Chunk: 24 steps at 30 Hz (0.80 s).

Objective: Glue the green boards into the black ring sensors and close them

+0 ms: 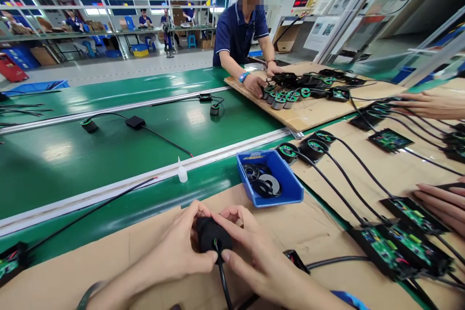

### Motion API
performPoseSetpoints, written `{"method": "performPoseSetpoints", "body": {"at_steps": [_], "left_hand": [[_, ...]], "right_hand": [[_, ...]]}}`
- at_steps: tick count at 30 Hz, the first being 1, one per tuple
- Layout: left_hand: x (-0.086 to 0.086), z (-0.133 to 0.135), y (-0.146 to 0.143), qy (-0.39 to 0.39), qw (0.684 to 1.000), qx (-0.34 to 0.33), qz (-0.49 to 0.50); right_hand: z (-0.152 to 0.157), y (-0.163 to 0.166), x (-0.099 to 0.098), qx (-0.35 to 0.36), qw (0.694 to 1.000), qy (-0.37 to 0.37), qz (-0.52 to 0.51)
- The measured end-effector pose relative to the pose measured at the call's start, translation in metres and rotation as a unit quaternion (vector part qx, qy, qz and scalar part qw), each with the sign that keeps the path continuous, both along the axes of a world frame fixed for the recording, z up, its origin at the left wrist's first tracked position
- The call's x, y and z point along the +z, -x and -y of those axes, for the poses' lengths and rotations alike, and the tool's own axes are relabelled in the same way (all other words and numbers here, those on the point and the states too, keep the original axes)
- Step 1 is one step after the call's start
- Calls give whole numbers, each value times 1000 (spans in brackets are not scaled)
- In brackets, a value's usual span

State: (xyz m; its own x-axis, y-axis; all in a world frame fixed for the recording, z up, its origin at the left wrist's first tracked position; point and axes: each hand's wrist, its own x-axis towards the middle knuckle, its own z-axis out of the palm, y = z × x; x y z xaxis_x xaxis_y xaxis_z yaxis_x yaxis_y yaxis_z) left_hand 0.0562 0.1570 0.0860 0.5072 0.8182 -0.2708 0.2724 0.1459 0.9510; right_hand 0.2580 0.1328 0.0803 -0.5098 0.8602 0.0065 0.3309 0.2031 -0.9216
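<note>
Both hands close around a black round housing over the cardboard. A black cable leaves its face toward me, and thin coloured wires show in the hole there. My left hand wraps the left side, its thumb pressed by the cable. My right hand grips the right side, thumb at the cable too. Beyond them a blue bin holds several black rings or discs and a grey one. Partly hidden behind my right forearm lies a black box with a cable.
Right, several cabled circuit boxes and round housings lie on cardboard near another person's hands. A co-worker handles parts on a wooden board. A white bottle stands by the metal rail along the green belt.
</note>
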Motion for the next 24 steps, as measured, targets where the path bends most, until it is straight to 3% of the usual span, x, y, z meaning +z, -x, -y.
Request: {"method": "performPoseSetpoints", "body": {"at_steps": [3, 8, 17, 24], "left_hand": [[1, -4, -2, 70, 994, 10, 80], [6, -2, -6, 152, 974, 8, 167], [-2, 1, -9, 143, 974, 63, 165], [1, 3, -12, 134, 978, 39, 155]], "right_hand": [[-1, -2, -1, 7, 1000, 13, -10], [-3, -5, 1, 41, 988, 94, -118], [-7, 2, 8, 7, 962, 157, -223], [-7, 8, 0, -49, 945, 224, -232]]}}
